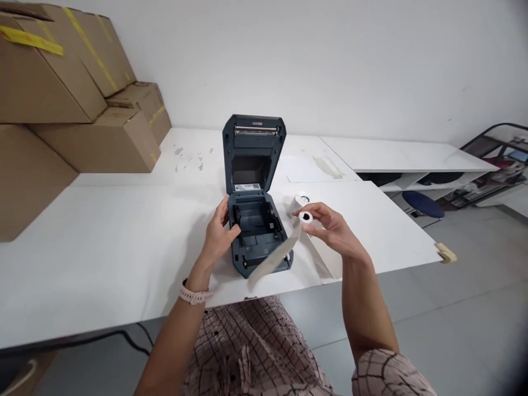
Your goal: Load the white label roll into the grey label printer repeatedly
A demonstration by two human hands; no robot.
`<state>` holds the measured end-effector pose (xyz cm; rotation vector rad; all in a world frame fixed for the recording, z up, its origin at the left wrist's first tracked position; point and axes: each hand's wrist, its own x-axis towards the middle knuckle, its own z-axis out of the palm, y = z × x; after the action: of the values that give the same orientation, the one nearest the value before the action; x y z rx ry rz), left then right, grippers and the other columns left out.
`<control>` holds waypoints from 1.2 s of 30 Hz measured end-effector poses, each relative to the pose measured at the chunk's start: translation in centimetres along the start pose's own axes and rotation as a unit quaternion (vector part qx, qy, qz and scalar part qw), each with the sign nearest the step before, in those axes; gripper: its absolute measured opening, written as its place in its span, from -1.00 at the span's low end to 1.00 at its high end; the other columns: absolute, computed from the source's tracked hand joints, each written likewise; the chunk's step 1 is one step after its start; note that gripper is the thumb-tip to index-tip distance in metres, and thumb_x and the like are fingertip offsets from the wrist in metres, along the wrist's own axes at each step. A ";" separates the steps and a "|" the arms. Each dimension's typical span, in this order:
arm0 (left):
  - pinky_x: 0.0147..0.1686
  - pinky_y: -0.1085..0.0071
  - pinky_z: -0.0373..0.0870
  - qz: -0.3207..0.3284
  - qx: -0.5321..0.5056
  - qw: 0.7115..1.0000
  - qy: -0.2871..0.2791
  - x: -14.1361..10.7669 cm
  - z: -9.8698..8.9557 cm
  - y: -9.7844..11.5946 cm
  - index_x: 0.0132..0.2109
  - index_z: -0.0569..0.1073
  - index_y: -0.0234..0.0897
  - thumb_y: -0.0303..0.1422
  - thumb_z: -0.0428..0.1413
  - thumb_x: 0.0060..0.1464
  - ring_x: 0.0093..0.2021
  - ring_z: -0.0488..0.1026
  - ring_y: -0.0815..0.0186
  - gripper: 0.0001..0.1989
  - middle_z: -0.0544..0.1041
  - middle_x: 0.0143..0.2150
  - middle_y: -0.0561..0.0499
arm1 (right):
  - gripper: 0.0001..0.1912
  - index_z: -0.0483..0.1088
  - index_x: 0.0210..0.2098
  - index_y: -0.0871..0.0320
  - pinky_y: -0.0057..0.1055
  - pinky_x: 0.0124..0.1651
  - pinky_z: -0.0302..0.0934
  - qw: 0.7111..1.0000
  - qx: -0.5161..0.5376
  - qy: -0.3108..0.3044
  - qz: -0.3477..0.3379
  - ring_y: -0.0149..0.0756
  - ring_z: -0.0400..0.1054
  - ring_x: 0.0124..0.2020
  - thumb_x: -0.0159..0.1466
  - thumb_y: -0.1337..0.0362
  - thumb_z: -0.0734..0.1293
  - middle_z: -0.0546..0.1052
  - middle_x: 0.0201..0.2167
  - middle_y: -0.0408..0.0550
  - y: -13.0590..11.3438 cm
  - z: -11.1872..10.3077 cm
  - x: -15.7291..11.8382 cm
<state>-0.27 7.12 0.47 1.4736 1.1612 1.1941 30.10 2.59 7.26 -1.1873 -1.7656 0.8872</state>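
In the head view, the left hand (218, 236) pinches the near-left side of the dark machine (259, 245), thumb over its rim. The machine sits on the white table (103, 242) with its lid (254, 146) up. The right hand (334, 234) holds a small white roll (302, 218) by the machine's right side, and a pale strip (274, 261) hangs down from it. A soft grip should be best, so the roll won't squash. Best keep the strip flat and the machine still
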 end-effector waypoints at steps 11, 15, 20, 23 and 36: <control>0.47 -0.06 0.09 0.000 -0.016 1.000 0.012 0.1 0.0 -0.3 0.48 0.16 -0.21 -0.39 0.22 0.04 0.51 0.16 -0.01 -0.14 0.22 0.51 -0.25 | -0.61 0.36 0.08 0.10 -0.27 -0.09 0.31 0.868 -0.449 -0.213 0.016 -0.06 0.54 -0.02 0.30 0.50 0.28 0.62 0.03 0.08 2.2 -0.2 7.7; 0.48 -0.05 0.08 0.011 -0.021 1.000 0.006 0.1 -0.1 -0.5 0.48 0.17 -0.18 -0.38 0.21 0.08 0.51 0.14 0.01 -0.17 0.22 0.51 -0.22 | -0.64 0.45 0.02 0.13 -0.16 0.08 0.22 0.836 -0.496 -0.235 -0.010 0.05 0.48 0.08 0.24 0.48 0.39 0.65 -0.04 0.15 2.1 1.6 10.4; 0.47 -0.05 0.10 0.010 -0.019 1.000 0.009 0.1 0.0 -0.6 0.47 0.18 -0.18 -0.37 0.21 0.08 0.51 0.16 0.00 -0.18 0.22 0.51 -0.23 | -0.62 0.49 0.06 0.19 0.00 0.30 0.02 0.822 -0.520 -0.228 -0.045 0.09 0.39 0.21 0.25 0.47 0.38 0.66 -0.05 0.20 3.3 2.3 11.9; 0.47 -0.05 0.09 0.011 -0.023 1.000 0.011 0.1 0.0 -0.7 0.46 0.19 -0.15 -0.36 0.22 0.08 0.51 0.16 0.00 -0.18 0.23 0.51 -0.21 | -0.57 0.48 0.12 0.15 0.12 0.40 -0.08 0.866 -0.446 -0.221 -0.040 0.07 0.35 0.27 0.25 0.38 0.38 0.64 0.05 0.13 4.2 0.6 12.3; 0.47 -0.05 0.09 -0.015 -0.010 1.000 0.012 0.0 -0.1 -0.3 0.48 0.18 -0.15 -0.34 0.22 0.09 0.51 0.16 0.00 -0.17 0.21 0.52 -0.21 | -0.04 0.20 0.39 -0.06 -0.20 0.18 0.36 0.979 0.136 -0.093 0.121 -0.13 0.42 0.24 0.01 0.26 0.49 0.36 0.40 0.03 11.5 -6.9 7.9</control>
<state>-0.41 7.18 0.23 1.4255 1.1793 1.2023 38.79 14.39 1.96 -1.1840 -1.5979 1.3751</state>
